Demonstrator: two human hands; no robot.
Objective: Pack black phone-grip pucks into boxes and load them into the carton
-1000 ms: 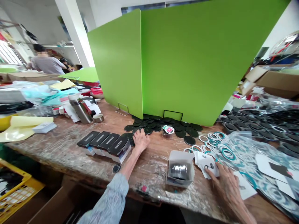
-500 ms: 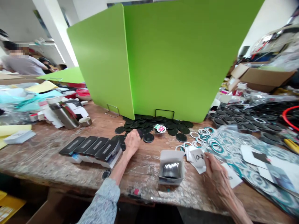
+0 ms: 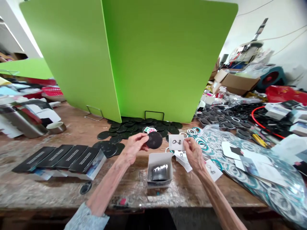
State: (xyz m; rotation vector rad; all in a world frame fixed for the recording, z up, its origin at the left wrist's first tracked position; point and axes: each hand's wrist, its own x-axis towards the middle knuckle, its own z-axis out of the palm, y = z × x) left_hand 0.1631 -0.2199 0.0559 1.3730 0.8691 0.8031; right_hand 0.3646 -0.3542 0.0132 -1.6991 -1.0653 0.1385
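Note:
My left hand (image 3: 134, 145) pinches a round black disc (image 3: 154, 140) by its left edge, raised above the table. To its right, my right hand (image 3: 194, 154) grips a small white printed leaflet (image 3: 176, 142) showing a ring-shaped drawing. Below and between both hands stands an open white box (image 3: 159, 183) with a dark, shiny wrapped item (image 3: 159, 172) inside. Many more black discs (image 3: 128, 127) lie in a heap behind the left hand. Loose printed leaflets (image 3: 213, 170) rest under and beside the right hand.
Several black-topped boxes (image 3: 82, 159) stand in a row on the left. A plastic bag of white and teal rings (image 3: 240, 166) covers the right side. Green divider panels (image 3: 153, 64) rise at the back. A steel flask (image 3: 24, 119) lies far left.
My left hand has lifted a black disc off the heap and moved right. My right hand has raised a leaflet and moved left toward it. The view has turned right.

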